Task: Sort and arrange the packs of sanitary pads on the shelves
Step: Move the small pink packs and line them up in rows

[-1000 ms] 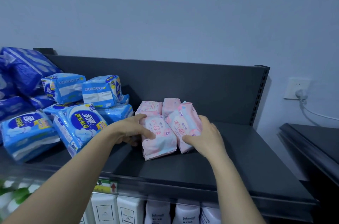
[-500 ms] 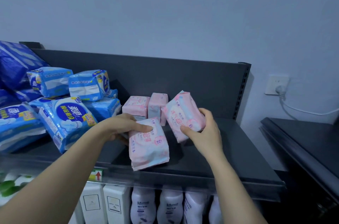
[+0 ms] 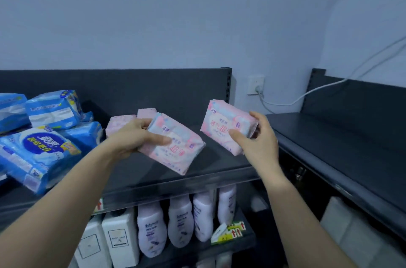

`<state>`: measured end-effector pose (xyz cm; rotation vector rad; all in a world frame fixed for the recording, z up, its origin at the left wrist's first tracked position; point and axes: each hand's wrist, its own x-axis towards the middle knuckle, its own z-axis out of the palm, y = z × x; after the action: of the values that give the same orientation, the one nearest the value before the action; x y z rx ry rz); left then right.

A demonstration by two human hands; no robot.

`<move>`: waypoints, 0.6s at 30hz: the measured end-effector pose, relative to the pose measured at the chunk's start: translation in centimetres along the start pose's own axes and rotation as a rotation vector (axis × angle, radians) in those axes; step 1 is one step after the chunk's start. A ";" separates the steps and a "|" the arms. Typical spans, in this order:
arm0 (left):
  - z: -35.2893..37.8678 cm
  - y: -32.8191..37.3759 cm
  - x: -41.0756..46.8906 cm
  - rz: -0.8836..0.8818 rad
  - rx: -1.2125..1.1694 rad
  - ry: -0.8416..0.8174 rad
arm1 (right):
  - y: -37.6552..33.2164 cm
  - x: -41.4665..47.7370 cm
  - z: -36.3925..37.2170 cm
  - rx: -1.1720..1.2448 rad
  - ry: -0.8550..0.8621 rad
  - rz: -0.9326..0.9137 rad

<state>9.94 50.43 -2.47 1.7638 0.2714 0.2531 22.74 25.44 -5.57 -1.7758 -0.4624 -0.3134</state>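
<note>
My left hand (image 3: 136, 139) grips a pink pad pack (image 3: 179, 151), tilted and lifted above the dark top shelf (image 3: 211, 164). Another pink pad pack (image 3: 224, 124) is gripped by my right hand (image 3: 256, 142) and held in the air near the shelf's right end. Two more pink packs (image 3: 119, 121) stand behind my left hand against the back panel. A pile of blue pad packs (image 3: 41, 151) fills the shelf's left side.
Below the top shelf stand white and lilac bottles (image 3: 180, 223) with price tags (image 3: 232, 231). A second dark shelf unit (image 3: 342, 136) stands to the right. A wall socket (image 3: 256, 84) with a white cable sits between the units.
Both hands have lifted their pink packs off the shelf and moved them apart and to the right. The view has swung right, bringing the second shelf unit in.
</note>
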 end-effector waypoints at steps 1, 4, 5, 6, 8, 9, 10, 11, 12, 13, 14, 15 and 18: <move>0.8 -0.2 -0.2 0.005 -0.024 -0.039 | -0.1 -0.7 -1.2 -0.004 0.025 0.007; 3.8 -0.5 -1.0 0.025 -0.106 -0.164 | -0.4 -3.1 -5.4 -0.042 0.089 0.031; 5.1 -0.4 -1.3 0.031 -0.113 -0.216 | -0.5 -4.0 -6.9 -0.063 0.113 0.039; 6.4 -0.3 -1.6 0.035 -0.115 -0.271 | -0.6 -5.0 -8.5 -0.087 0.139 0.048; 9.3 0.1 -2.4 0.030 -0.130 -0.379 | -0.8 -7.0 -12.0 -0.134 0.188 0.071; 10.9 0.3 -2.8 0.022 -0.150 -0.427 | -0.8 -8.0 -13.8 -0.155 0.214 0.081; 12.5 0.5 -3.2 0.014 -0.175 -0.472 | -1.0 -9.0 -15.6 -0.177 0.241 0.089; 14.2 0.7 -3.6 0.007 -0.196 -0.518 | -1.2 -10.1 -17.4 -0.203 0.269 0.101; 15.9 1.0 -4.1 0.005 -0.205 -0.564 | -1.3 -11.2 -19.1 -0.222 0.294 0.114; 17.6 1.4 -4.6 0.011 -0.199 -0.611 | -1.5 -12.4 -20.9 -0.236 0.319 0.124; 19.3 1.8 -5.1 0.022 -0.186 -0.658 | -1.7 -13.5 -22.6 -0.249 0.345 0.131; 21.1 2.3 -5.7 0.033 -0.172 -0.705 | -1.8 -14.7 -24.4 -0.266 0.376 0.139; 26.7 3.7 -8.1 0.068 -0.154 -0.812 | -2.3 -18.4 -29.8 -0.324 0.476 0.175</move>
<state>10.81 22.36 -4.47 1.5859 -0.3839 -0.3890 6.32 -5.55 -4.38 -1.9566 0.0898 -0.6964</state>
